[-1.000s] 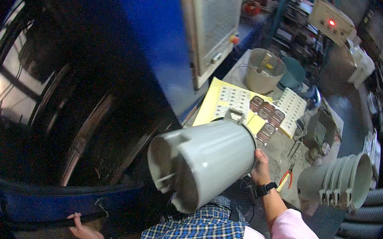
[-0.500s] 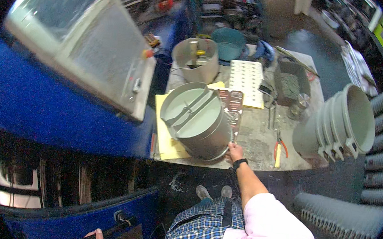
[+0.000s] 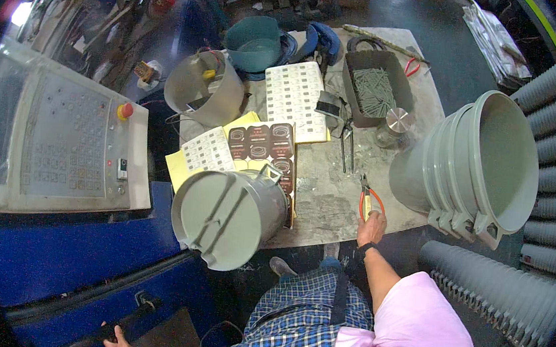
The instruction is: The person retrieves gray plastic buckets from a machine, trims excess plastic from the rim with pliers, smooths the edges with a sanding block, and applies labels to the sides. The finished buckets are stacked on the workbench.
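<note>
Right grip [image 3: 372, 228] at the pliers [image 3: 366, 185] — clamped or not, I cannot tell — should gather both handles [image 3: 361, 206] evenly, clear of the bucket [image 3: 239, 218] to its left.

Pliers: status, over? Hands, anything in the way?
Right hand on pliers handles, grip unclear. Left hand low beside blue machine. Grey bucket left of pliers, apart, not blocking them.

Pale pink sleeve [image 3: 414, 327], checked garment [image 3: 296, 329] – blue, black and white – dark wristband [image 3: 366, 248], greyish shoes [image 3: 280, 266]
</note>
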A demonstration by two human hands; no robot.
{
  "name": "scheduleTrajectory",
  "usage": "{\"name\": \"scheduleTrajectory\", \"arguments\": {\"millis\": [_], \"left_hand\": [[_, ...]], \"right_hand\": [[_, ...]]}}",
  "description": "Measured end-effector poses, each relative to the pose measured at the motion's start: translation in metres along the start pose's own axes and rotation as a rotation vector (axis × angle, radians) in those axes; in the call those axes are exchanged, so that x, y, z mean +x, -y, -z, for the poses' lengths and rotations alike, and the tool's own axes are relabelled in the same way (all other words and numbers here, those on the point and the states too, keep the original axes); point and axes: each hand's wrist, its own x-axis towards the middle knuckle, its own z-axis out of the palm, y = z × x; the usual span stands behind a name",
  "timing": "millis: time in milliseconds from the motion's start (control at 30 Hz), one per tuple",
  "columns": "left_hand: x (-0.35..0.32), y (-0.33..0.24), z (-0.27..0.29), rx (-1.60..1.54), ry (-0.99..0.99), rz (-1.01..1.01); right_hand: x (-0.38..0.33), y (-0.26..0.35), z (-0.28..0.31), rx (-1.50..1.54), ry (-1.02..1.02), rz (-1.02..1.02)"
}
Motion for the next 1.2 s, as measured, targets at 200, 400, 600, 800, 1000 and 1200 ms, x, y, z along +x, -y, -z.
{"name": "scheduleTrajectory", "arguments": {"millis": [200,400,600,800,1000,1200], "left_hand": [[-0.002,-0.005,0.006,0.217,-0.055,0.053],[-0.019,-0.027,-0.01,-0.089,0.135,0.54],[-0.105,-0.097,-0.092,-0.452,0.464,0.356],[-0.121,-0.18,-0.14,-0.155,0.496,-0.46],[-0.11,-0.203,-0.209,-0.041,0.524,-0.74],[-0.104,-0.174,-0.209,-0.158,0.526,-0.726]], "right_hand": [[0.027,0.007,0.007,-0.025,0.214,0.0],[0.048,-0.001,0.021,-0.103,0.146,0.081],[0.066,-0.004,0.012,-0.165,0.144,0.33],[0.094,0.04,0.047,0.211,0.448,0.063],[0.054,0.086,0.093,0.616,0.234,0.345],[0.0,0.15,0.099,1.198,0.871,0.477]]}}
